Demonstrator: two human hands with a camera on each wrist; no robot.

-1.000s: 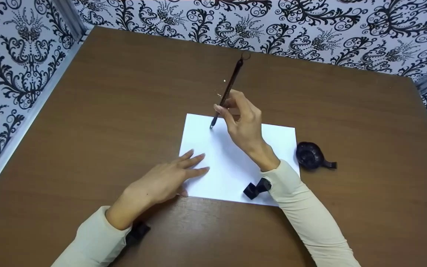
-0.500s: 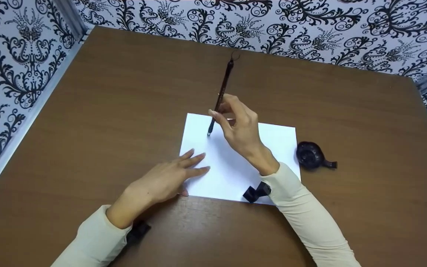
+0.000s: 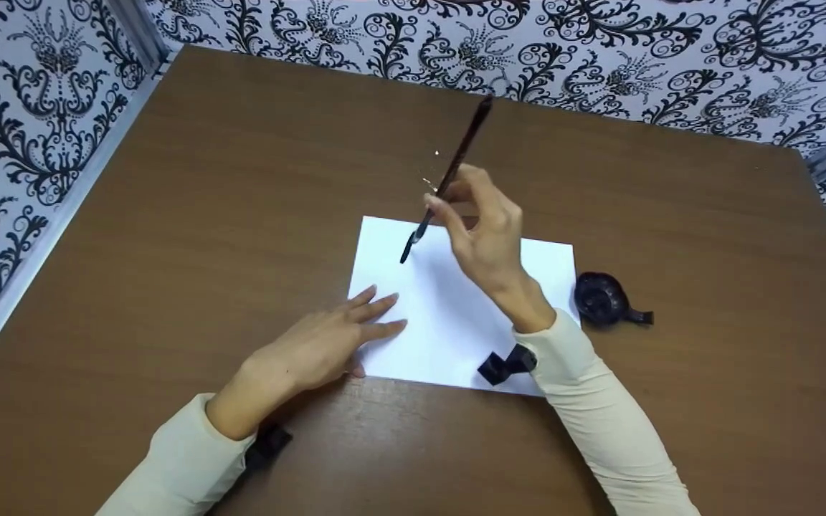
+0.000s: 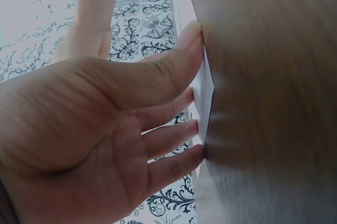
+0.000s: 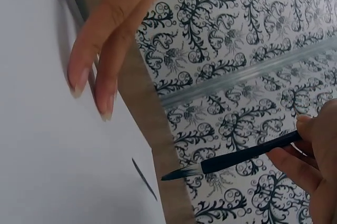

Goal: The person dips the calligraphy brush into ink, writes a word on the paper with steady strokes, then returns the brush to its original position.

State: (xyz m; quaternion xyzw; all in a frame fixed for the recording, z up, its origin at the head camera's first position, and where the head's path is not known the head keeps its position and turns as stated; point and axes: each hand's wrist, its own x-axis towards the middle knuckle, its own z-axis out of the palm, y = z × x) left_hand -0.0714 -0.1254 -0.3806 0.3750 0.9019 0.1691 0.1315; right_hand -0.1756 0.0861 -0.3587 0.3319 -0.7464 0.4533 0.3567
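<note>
My right hand pinches a dark paintbrush by its handle above a white sheet of paper. In the right wrist view the brush's pale bristles end in a black tip, held off the paper. A short thin black stroke lies on the sheet near its edge. My left hand rests at the sheet's left side, fingers straight and spread. In the left wrist view its thumb and fingertips touch the paper's edge by the tabletop.
A small round dark dish with a short handle stands against the paper's right edge. All of this lies on a brown wooden table. Black-and-white patterned covering surrounds the table. A black wrist device overlaps the sheet's lower right.
My right hand first drew the brush tip down the paper toward me, then lifted it up and to the right. A short black stroke now shows there. The left hand stays in place.
</note>
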